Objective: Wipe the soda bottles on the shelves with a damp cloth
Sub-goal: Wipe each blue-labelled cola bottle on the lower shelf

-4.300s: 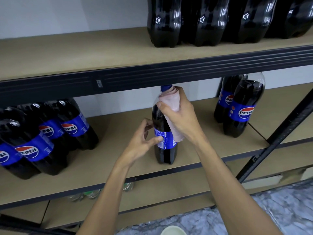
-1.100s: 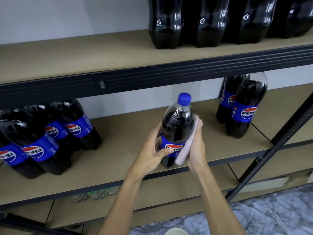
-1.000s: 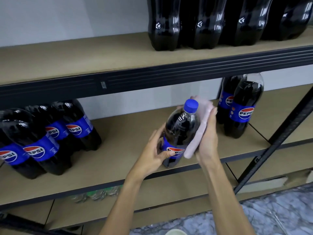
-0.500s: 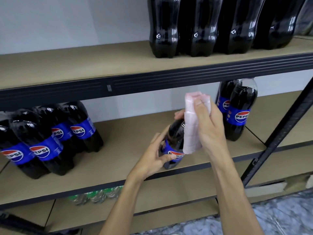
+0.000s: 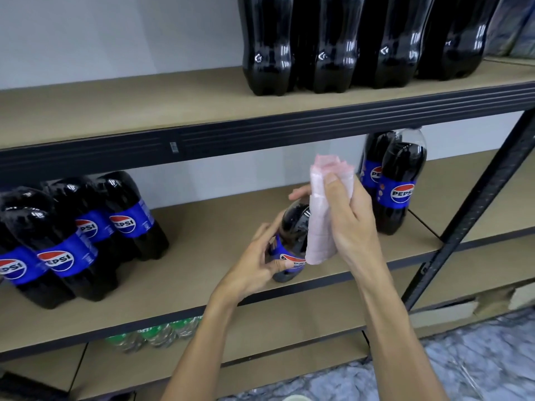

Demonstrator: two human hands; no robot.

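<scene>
Pepsi bottle (image 5: pixel 293 227) sat tilted at the front of the middle shelf (image 5: pixel 208 227). Left grip (image 5: pixel 254 270) clasped its labelled body. Right grip (image 5: pixel 347 224) clenched a folded pink cloth (image 5: pixel 321 230) against the bottle's upper part.

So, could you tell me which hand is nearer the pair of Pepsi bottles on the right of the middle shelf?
Right. The right hand, gripping the cloth, is just left of the pair; the left hand holds the centre bottle farther left.
</scene>
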